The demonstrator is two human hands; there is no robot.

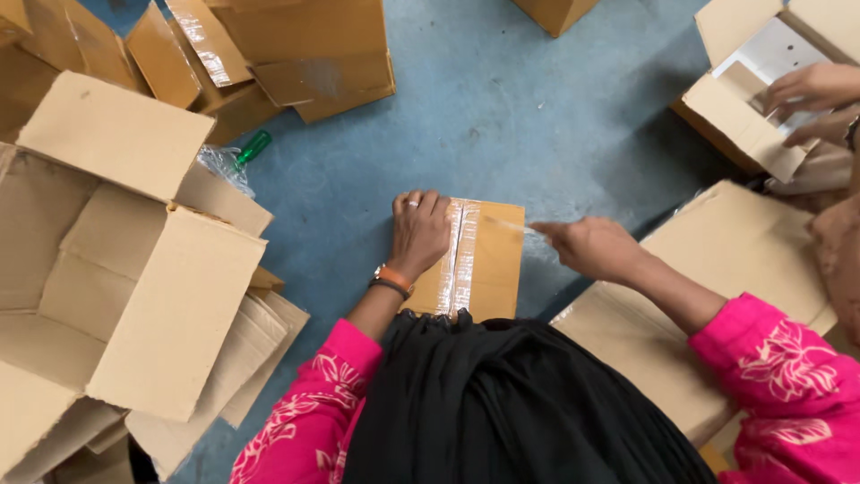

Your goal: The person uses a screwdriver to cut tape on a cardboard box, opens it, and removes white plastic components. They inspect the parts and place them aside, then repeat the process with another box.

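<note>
A small closed cardboard box (493, 260) stands on the blue floor in front of me, with clear tape running down its top seam. My left hand (417, 231) lies flat on the left half of the box top, pressing it. My right hand (591, 246) hovers just right of the box, fingers pinched on a thin strip of clear tape (512, 224) that stretches toward the box. Pink sleeves and a black cloth cover my arms and lap.
A large open carton (116, 260) stands at the left, with flattened cartons behind it and a green-handled tool (253, 147) on the floor. A flat carton (717, 269) lies at my right. Another person's hands (811, 94) reach into an open box (748, 108) at top right.
</note>
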